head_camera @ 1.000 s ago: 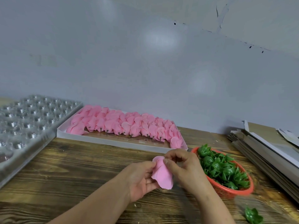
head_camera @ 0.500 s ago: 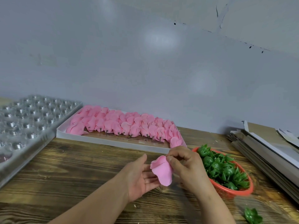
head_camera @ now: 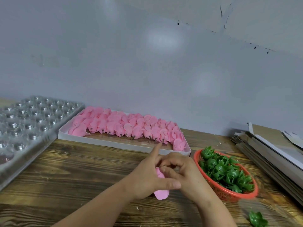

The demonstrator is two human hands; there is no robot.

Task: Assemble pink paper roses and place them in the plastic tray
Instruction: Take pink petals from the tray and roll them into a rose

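Note:
Both hands meet over the wooden table, low in the middle of the view. My left hand (head_camera: pixel 146 179) wraps around a pink paper rose (head_camera: pixel 161 194), its thumb across the front and its index finger sticking out. My right hand (head_camera: pixel 183 174) pinches the rose's top from the right. Only the rose's lower edge and a bit of its side show. A white box (head_camera: pixel 114 143) behind the hands holds several rows of pink petal pieces (head_camera: pixel 124 126). The clear plastic tray (head_camera: pixel 27 122) with round cells lies at the far left.
A red basket (head_camera: pixel 229 193) of green plastic calyxes (head_camera: pixel 224 172) stands just right of my hands. One loose green calyx (head_camera: pixel 258 219) lies near the table's bottom right corner. Stacked flat cardboard (head_camera: pixel 268 154) fills the right edge. A grey wall backs the table.
My left hand went from open beside the rose to closed around it, covering most of it. My right hand's fingers have shifted onto the rose's top.

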